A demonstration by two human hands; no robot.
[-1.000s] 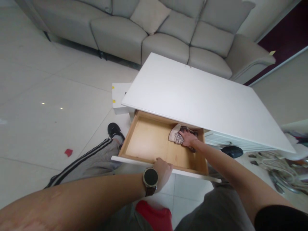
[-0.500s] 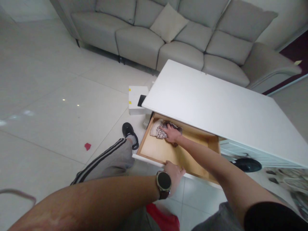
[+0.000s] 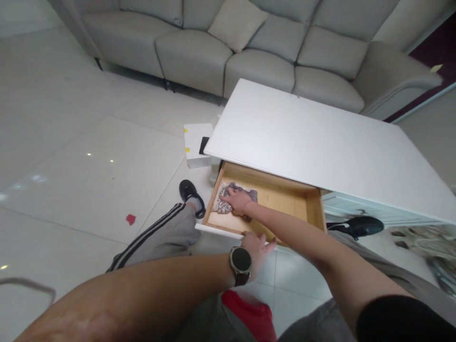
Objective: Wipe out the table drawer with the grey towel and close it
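Right hand [image 3: 240, 200] spread over patterned cloth [image 3: 223, 206] inside the drawer [image 3: 285, 195], presumably pressing it against the wood beneath. Left hand [image 3: 254, 249] nearer the body at the front panel [image 3: 218, 231], seemingly for steadying; cannot tell whether it grips.

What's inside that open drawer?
The drawer holds a patterned cloth near its left end, the right hand on it. What lies beneath hand and cloth cannot be seen.

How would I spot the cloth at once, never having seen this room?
Find the white table in front of the grey sofa, then its open drawer, wooden inside. Near the drawer's left end, beneath the right hand, lies the crumpled cloth: its mottled pale-and-brown pattern sets it apart from the drawer's plain floor.
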